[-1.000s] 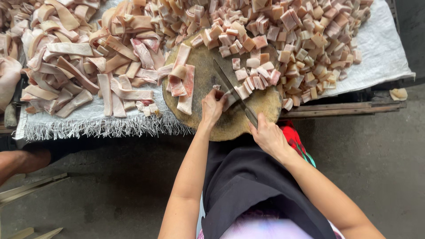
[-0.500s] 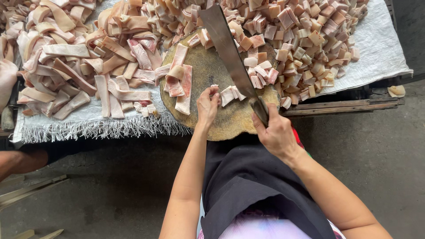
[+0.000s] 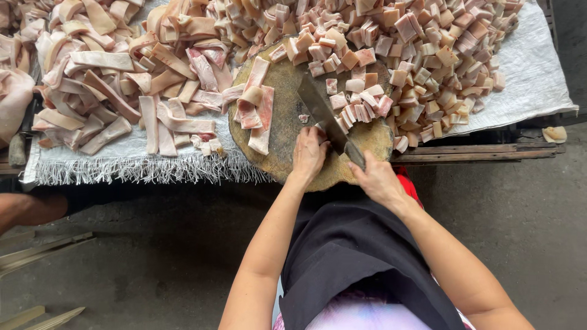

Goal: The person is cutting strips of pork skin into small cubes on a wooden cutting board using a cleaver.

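A round wooden chopping block (image 3: 287, 131) lies at the table's near edge. My right hand (image 3: 378, 180) grips the handle of a broad cleaver (image 3: 321, 110), whose blade rests down on the block. My left hand (image 3: 309, 154) lies on the block just left of the blade, fingers curled; the piece under them is hidden. Small cut meat cubes (image 3: 361, 110) sit right of the blade. A few long pink strips of fatty meat (image 3: 260, 113) lie on the block's left side.
A pile of long meat strips (image 3: 116, 79) covers the left of the white woven sheet (image 3: 526, 79); a heap of cut cubes (image 3: 428, 43) fills the right. A wooden rail (image 3: 477, 153) runs under the table edge. Another person's limb (image 3: 27, 208) shows at left.
The cleaver rose high above the block, then came down again onto it beside my left hand. More cut pieces lie right of the blade.
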